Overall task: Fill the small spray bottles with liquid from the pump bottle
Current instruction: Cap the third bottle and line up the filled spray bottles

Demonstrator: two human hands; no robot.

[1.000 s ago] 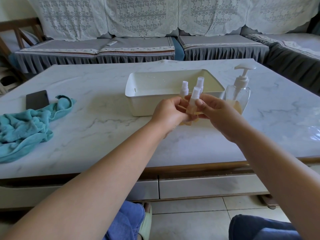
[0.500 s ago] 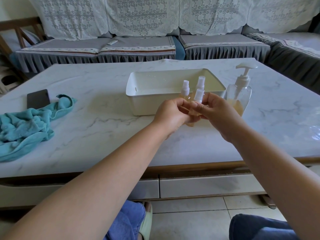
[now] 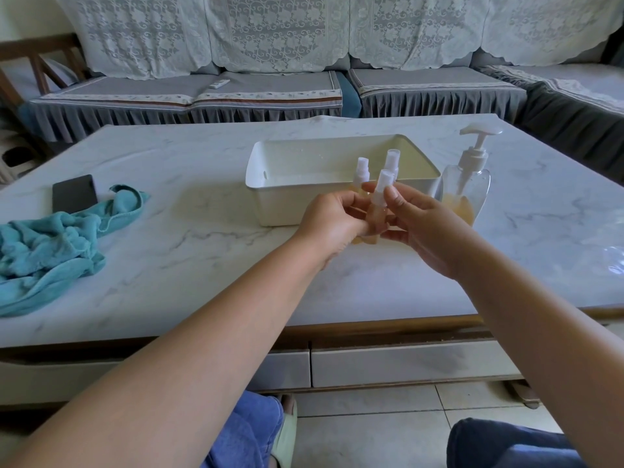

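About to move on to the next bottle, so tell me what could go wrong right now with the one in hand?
1. The right hand pinches only the spray top of the small bottle; a crooked seat could leak.
2. Two more spray bottles stand just behind the left hand and may be knocked over.

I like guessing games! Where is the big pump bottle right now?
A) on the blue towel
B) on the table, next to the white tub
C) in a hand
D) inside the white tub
B: the pump bottle stands upright on the marble table, just right of the white tub, and neither hand touches it.
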